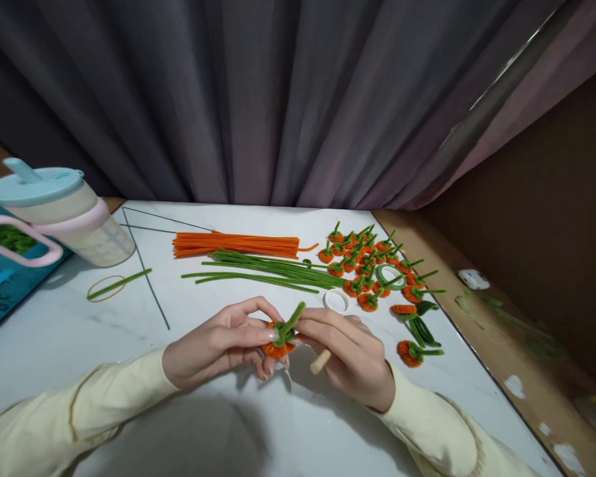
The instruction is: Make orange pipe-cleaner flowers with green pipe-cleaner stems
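Note:
Both hands meet over the white table point(228, 424), pinching one small orange pipe-cleaner pumpkin point(279, 344) with a green stem sticking up to the right. My left hand point(218, 344) grips it from the left with fingertips closed. My right hand point(350, 351) pinches it from the right and also has a short wooden stick point(320, 362) poking out beneath its fingers. Behind the hands lie a bundle of orange pipe cleaners point(238, 244) and a bundle of green pipe cleaners point(273, 271).
Several finished orange pumpkins point(367, 262) sit at the back right, with a white tape roll point(336, 300) and a green tape roll point(390, 276). A lidded cup point(64, 212) and blue basket point(0, 278) stand at left. A dark curtain point(278, 99) hangs behind.

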The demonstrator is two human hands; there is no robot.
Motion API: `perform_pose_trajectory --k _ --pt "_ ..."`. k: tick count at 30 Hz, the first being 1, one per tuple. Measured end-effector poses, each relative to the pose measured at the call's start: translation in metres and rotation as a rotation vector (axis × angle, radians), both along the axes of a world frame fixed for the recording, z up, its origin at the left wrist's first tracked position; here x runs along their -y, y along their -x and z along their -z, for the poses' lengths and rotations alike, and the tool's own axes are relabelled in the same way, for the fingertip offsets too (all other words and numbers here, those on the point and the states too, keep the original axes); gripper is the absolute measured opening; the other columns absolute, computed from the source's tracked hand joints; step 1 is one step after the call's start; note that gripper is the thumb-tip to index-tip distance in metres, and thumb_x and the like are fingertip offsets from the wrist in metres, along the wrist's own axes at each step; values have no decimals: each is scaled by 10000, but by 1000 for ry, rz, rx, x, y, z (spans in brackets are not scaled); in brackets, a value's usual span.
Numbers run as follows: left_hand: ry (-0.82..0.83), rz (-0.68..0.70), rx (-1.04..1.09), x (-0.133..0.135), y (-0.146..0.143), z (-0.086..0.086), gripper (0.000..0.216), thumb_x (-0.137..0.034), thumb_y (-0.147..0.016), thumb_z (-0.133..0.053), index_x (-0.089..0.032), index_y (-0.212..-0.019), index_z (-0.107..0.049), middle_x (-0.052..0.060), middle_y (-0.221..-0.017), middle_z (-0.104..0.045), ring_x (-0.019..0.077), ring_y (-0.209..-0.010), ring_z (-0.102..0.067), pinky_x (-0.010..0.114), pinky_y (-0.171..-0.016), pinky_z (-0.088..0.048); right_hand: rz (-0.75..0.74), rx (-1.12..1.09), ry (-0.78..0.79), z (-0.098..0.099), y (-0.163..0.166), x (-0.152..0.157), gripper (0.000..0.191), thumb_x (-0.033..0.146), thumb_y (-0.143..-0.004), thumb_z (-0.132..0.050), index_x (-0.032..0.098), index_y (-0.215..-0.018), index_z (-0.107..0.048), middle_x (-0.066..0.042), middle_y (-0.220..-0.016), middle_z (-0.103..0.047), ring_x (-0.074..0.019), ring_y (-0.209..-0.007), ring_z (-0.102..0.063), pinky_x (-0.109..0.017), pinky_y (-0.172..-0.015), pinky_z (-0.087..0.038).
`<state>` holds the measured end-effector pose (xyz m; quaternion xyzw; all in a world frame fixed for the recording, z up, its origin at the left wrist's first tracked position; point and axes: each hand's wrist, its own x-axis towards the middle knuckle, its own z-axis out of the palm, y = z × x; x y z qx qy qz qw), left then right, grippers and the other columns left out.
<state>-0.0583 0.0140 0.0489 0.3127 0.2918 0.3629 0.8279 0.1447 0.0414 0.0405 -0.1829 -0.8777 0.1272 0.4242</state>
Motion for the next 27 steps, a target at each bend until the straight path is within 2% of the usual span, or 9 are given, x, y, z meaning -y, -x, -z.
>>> perform_pose_trajectory --k 3,9,17,20,24,27 --pt "16 12 -5 1 0 -1 145 -174 -798 -652 -138 -861 -526 83 -732 -702 106 -550 -641 167 -526 -505 -19 -42 17 0 2 0 260 6 -831 -450 129 -1026 -572 -95 -903 -654 -140 -801 -632 -215 -537 -445" --pt "8 18 -24 1 0 -3 158 -194 -787 -670 -140 -828 -527 65 -705 -701 97 -534 -631 153 -512 -483 -49 -86 169 -3 5 1 217 30 -841 -460 153 -971 -583 -80 -855 -655 -144 -777 -627 -232 -575 -468" --pt "9 25 -47 1 0 -4 224 -247 -746 -715 -143 -819 -530 52 -683 -694 93 -518 -615 155 -510 -463 -65 -99 192 -7 6 3 190 17 -830 -468 139 -911 -588 -75 -825 -656 -129 -731 -620 -223 -538 -432" --pt "15 32 -41 1 0 -3 215 -235 -748 -713 -141 -818 -533 51 -693 -698 91 -512 -614 155 -507 -458 -52 -95 136 -8 6 3 168 43 -846 -461 142 -886 -590 -67 -788 -651 -123 -691 -613 -218 -519 -420" --pt "-4 26 -58 2 0 -5 222 -238 -742 -720 -137 -820 -539 50 -704 -691 89 -511 -608 168 -521 -463 5 -14 -33 -5 3 5 227 30 -852 -406 139 -924 -591 -66 -790 -653 -121 -690 -618 -213 -513 -412" --pt "-36 20 -82 4 1 -8 220 -238 -744 -717 -139 -817 -535 44 -700 -681 89 -510 -600 179 -525 -463 -1 23 -62 -4 1 5 245 23 -851 -393 133 -955 -586 -73 -802 -652 -121 -697 -616 -208 -509 -409"
